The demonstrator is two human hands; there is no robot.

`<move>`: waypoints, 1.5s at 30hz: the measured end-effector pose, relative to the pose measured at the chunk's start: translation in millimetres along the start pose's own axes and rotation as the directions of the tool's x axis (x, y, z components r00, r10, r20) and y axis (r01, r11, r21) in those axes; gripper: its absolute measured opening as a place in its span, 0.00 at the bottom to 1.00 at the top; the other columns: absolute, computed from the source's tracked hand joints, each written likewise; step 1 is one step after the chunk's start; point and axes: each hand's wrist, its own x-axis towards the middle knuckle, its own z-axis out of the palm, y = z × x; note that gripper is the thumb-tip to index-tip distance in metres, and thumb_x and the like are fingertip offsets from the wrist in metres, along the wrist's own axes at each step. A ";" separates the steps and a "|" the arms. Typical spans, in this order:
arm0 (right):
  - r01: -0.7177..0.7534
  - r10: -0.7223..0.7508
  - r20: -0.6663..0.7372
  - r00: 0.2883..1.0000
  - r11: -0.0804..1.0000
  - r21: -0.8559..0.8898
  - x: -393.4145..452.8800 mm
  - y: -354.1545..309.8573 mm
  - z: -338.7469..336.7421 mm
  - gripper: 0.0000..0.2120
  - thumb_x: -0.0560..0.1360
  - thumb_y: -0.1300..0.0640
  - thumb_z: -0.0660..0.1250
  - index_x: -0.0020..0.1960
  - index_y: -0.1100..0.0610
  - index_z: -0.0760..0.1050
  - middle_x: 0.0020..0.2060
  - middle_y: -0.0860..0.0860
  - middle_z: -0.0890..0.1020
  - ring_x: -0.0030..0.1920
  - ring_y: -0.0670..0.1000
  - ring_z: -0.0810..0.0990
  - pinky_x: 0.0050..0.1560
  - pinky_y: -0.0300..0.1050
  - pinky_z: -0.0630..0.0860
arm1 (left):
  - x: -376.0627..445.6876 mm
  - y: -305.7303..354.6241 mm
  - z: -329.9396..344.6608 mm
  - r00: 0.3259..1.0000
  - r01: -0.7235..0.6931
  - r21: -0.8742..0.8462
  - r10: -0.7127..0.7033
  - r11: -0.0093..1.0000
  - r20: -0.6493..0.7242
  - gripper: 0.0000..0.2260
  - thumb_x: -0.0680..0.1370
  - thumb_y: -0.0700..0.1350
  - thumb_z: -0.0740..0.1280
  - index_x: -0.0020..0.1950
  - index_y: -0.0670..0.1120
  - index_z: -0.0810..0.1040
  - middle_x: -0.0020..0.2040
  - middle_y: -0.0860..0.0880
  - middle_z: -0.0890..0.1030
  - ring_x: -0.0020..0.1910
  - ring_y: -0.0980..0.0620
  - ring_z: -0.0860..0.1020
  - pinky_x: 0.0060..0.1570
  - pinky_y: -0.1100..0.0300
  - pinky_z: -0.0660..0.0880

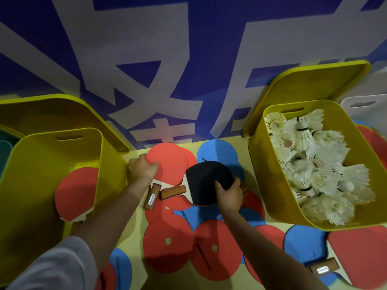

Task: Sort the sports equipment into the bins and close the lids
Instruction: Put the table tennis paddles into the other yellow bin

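While the left hand [142, 167] grips a red paddle [167, 162] and the right hand [229, 192] clamps a black paddle [206, 181] on the bench [134, 229], sorting looks partly done: one red-faced paddle [76, 190] stands in the left yellow bin [50, 147], shuttlecocks [314, 164] fill the right bin [259, 164], both lids open, many flat round paddles remain.

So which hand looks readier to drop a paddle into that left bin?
Probably the left hand: it grips the red paddle right beside the left yellow bin. The right hand holds the black paddle farther away.
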 end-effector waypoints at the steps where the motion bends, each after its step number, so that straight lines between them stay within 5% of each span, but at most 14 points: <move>1: 0.026 -0.027 0.011 1.000 0.995 0.101 -1.9 1.1 -3.1 0.29 0.73 0.52 0.70 0.70 0.57 0.65 0.62 0.58 0.75 0.63 0.61 0.72 0.58 0.51 0.71 | -0.1 1.2 -4.1 1.000 -0.010 -0.052 0.011 0.999 0.005 0.24 0.72 0.54 0.70 0.67 0.50 0.73 0.59 0.40 0.71 0.57 0.39 0.74 0.59 0.51 0.73; 4: 0.022 -0.061 0.095 0.994 0.930 0.366 -7.9 1.6 -5.4 0.30 0.75 0.56 0.69 0.73 0.53 0.62 0.67 0.53 0.72 0.67 0.54 0.71 0.63 0.45 0.69 | -3.6 4.4 -9.2 0.991 -0.126 -0.175 0.131 0.976 0.013 0.22 0.76 0.50 0.68 0.69 0.53 0.70 0.62 0.40 0.70 0.56 0.40 0.75 0.58 0.50 0.73; 9: 0.031 -0.103 0.167 0.980 0.922 0.386 -19.8 -14.1 -8.5 0.32 0.77 0.59 0.65 0.77 0.54 0.54 0.71 0.55 0.66 0.70 0.56 0.67 0.69 0.51 0.66 | -29.6 13.3 -23.6 0.971 -0.187 -0.336 0.226 0.923 0.082 0.22 0.80 0.45 0.63 0.73 0.52 0.63 0.64 0.44 0.75 0.61 0.42 0.74 0.59 0.47 0.74; 16: 0.243 -0.321 0.073 0.944 0.828 0.505 -49.2 -66.5 -40.7 0.25 0.76 0.65 0.63 0.71 0.52 0.64 0.65 0.48 0.73 0.64 0.47 0.71 0.63 0.42 0.68 | -72.2 8.4 -93.1 0.897 -0.397 -0.525 0.439 0.753 -0.048 0.21 0.80 0.42 0.61 0.73 0.49 0.62 0.65 0.47 0.72 0.62 0.47 0.72 0.61 0.48 0.72; 24: 0.287 -0.400 0.036 0.916 0.716 0.637 -102.5 -157.3 -46.9 0.17 0.77 0.63 0.63 0.64 0.55 0.67 0.60 0.54 0.74 0.60 0.54 0.74 0.56 0.46 0.74 | -80.4 -29.2 -221.3 0.885 -0.460 -0.692 0.345 0.556 -0.312 0.17 0.80 0.41 0.61 0.70 0.47 0.68 0.64 0.50 0.72 0.61 0.52 0.71 0.60 0.58 0.68; 30: 0.260 -0.439 0.080 0.895 0.659 0.706 -146.7 -191.9 -20.3 0.21 0.77 0.60 0.65 0.68 0.51 0.69 0.62 0.51 0.76 0.61 0.53 0.76 0.63 0.57 0.74 | -61.3 -99.5 -271.1 0.927 -0.371 -0.774 0.156 0.513 -0.340 0.17 0.78 0.38 0.62 0.66 0.47 0.71 0.61 0.47 0.75 0.56 0.48 0.74 0.54 0.56 0.71; 38: 0.312 -0.467 0.069 0.882 0.687 0.656 -191.6 -191.8 23.0 0.22 0.78 0.60 0.63 0.70 0.50 0.67 0.64 0.51 0.74 0.64 0.53 0.72 0.65 0.53 0.72 | -44.5 -176.5 -245.9 0.983 -0.175 -0.756 0.063 0.631 -0.175 0.17 0.81 0.40 0.58 0.70 0.49 0.66 0.60 0.47 0.72 0.52 0.47 0.73 0.49 0.53 0.72; 45: 0.423 -0.570 0.124 0.812 0.722 0.548 -202.9 -197.1 38.8 0.21 0.78 0.59 0.63 0.70 0.49 0.66 0.60 0.47 0.75 0.61 0.50 0.73 0.58 0.46 0.75 | -28.4 -202.0 -188.8 1.000 0.011 -0.777 0.012 0.629 0.024 0.19 0.81 0.38 0.58 0.70 0.50 0.66 0.57 0.44 0.75 0.48 0.43 0.76 0.48 0.45 0.76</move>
